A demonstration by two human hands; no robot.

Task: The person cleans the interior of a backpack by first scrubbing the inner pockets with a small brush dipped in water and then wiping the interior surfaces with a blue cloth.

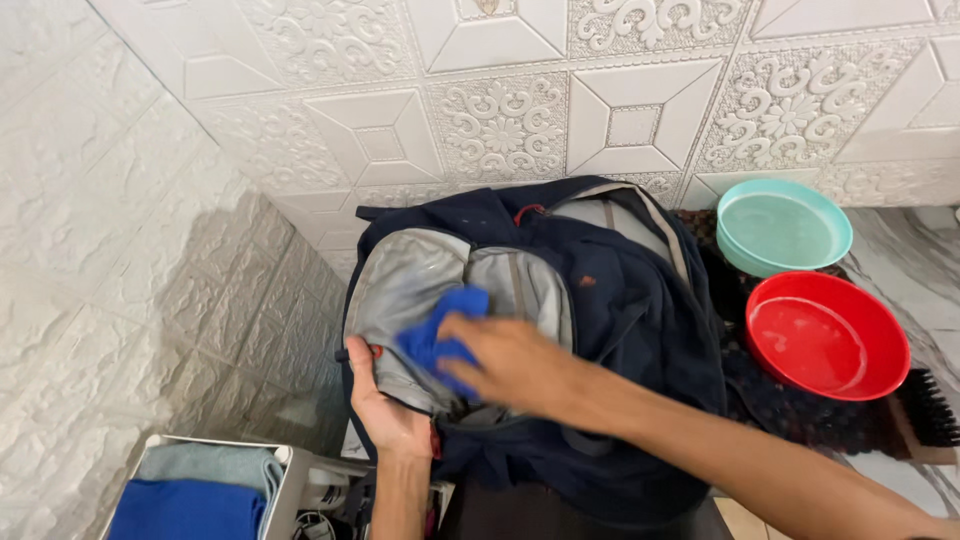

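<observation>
A dark navy backpack (640, 300) lies open on the surface, its grey lining (405, 285) turned up toward me. My right hand (510, 360) reaches across it and presses a bright blue cloth (440, 335) against the grey lining inside the open front pocket. My left hand (385, 405) grips the lower left edge of the backpack's opening, fingers curled over the rim beside a red zip pull. Part of the cloth is hidden under my right fingers.
A teal bowl (785, 230) and a red bowl (825, 335) sit to the right on a dark mat, with a black brush (930, 405) beyond. A white bin (290, 470) at lower left holds folded blue and grey cloths. An embossed white tiled wall stands behind.
</observation>
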